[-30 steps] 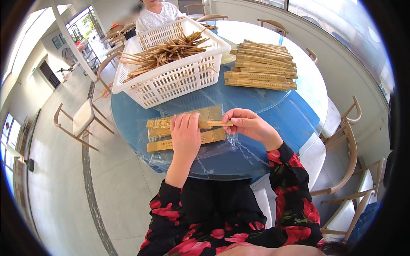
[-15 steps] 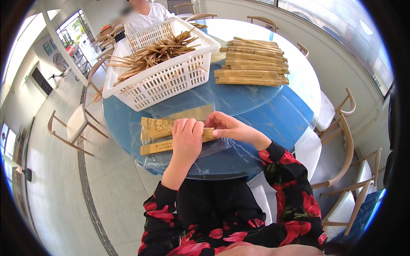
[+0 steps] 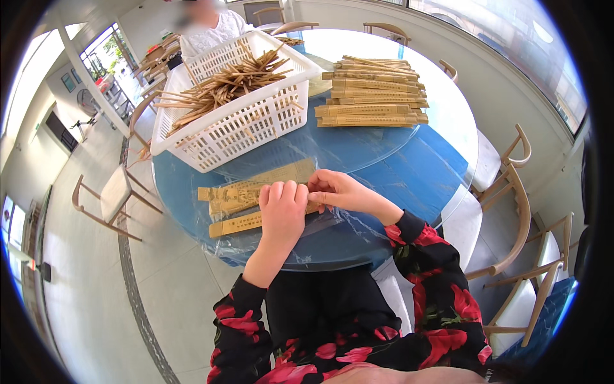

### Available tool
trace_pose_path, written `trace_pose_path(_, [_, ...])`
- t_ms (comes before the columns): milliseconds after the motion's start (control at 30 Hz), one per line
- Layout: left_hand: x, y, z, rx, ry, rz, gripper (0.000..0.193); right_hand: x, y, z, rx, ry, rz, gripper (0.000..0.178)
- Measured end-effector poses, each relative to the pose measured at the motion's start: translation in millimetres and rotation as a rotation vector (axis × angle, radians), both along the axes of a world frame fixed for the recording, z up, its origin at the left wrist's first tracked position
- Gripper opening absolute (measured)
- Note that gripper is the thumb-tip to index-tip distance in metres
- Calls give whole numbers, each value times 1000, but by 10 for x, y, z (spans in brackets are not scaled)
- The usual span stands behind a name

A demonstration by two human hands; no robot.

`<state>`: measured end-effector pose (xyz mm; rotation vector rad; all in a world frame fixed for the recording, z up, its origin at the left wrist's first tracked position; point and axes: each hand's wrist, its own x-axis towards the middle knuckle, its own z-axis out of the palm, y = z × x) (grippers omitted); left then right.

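My left hand (image 3: 283,206) is closed over a long gold-brown paper chopstick sleeve (image 3: 238,224), whose printed left part sticks out beyond the knuckles. Close against it, my right hand (image 3: 340,192) pinches at the sleeve's right end, mostly hidden by the fingers. Just beyond both hands lies a small pile of gold paper sleeves (image 3: 233,194) on clear plastic film. A white plastic basket (image 3: 246,137) heaped with loose wooden chopsticks (image 3: 240,83) stands farther off to the left. Back right, filled sleeves (image 3: 374,96) are stacked in a row.
Everything stands on a round blue marbled table (image 3: 409,166) under a clear cover. A person in a white top (image 3: 214,35) is beyond the basket. Wooden chairs (image 3: 118,192) surround the table, including several at the right.
My right fingers have closed in nearer to the left hand, hiding more of the sleeve's end. A sleeve in the pile now juts out farther left. The view has shifted slightly.
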<state>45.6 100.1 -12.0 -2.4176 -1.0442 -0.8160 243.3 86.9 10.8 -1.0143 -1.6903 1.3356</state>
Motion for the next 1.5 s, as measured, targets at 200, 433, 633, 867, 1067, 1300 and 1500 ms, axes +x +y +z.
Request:
trace_pose_path(200, [21, 29, -5, 58, -130, -48, 10, 74, -38, 75, -154, 228, 142, 18])
trace_pose_path(433, [-16, 61, -71, -6, -204, -165, 8, 67, -12, -1, -99, 171, 171, 18])
trace_pose_path(633, [29, 38, -86, 22, -112, -61, 15, -45, -57, 90, -176, 221, 56, 26])
trace_pose_path(867, [-4, 70, -68, 89, -102, 64, 26, 277, 113, -47, -76, 273, -319, 19])
trace_pose_path(1067, [-129, 97, -47, 84, -250, 188, 36, 1031, 356, 105, 281, 404, -1131, 16])
trace_pose_path(1300, [-51, 98, -20, 51, -320, 95, 38, 2078, 594, -174, 454, 361, -1650, 16])
trace_pose_path(1500, [-109, 91, -48, 28, -306, 94, 33, 1918, 842, -259, 355, 616, -1325, 25])
